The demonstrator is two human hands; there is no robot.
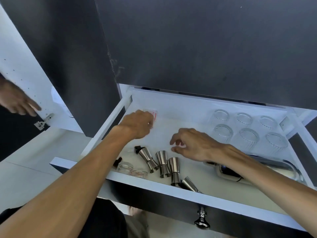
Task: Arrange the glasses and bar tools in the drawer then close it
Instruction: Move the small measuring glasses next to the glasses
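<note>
- The left hand (pixel 137 124) is reaching into the far left part of the open drawer (pixel 171 185), fingers curled round a small clear measuring glass (pixel 153 115) with red printing; the hand is covering most of the glass, and the print is too small to read.
- The right hand (pixel 192 145) is hovering palm down over the middle of the drawer floor, fingers spread and loosely bent, gripping nothing.
- Just below it, three steel jiggers (pixel 163 164) are lying side by side, with a fourth (pixel 188 184) partly cut off by the drawer front.
- Left of them, two more clear measuring glasses (pixel 132 170) with red marks are sitting near the front wall, next to small black-tipped pieces that are hard to make out.
- The right forearm is hiding part of a shiny steel tray (pixel 281 165) and a dark object on it.
- Six clear tumblers (pixel 247 129) are standing upside down in two rows at the back right.
- A third hand (pixel 17 100) is entering from the left edge, by a cabinet hinge (pixel 42 121).
</note>
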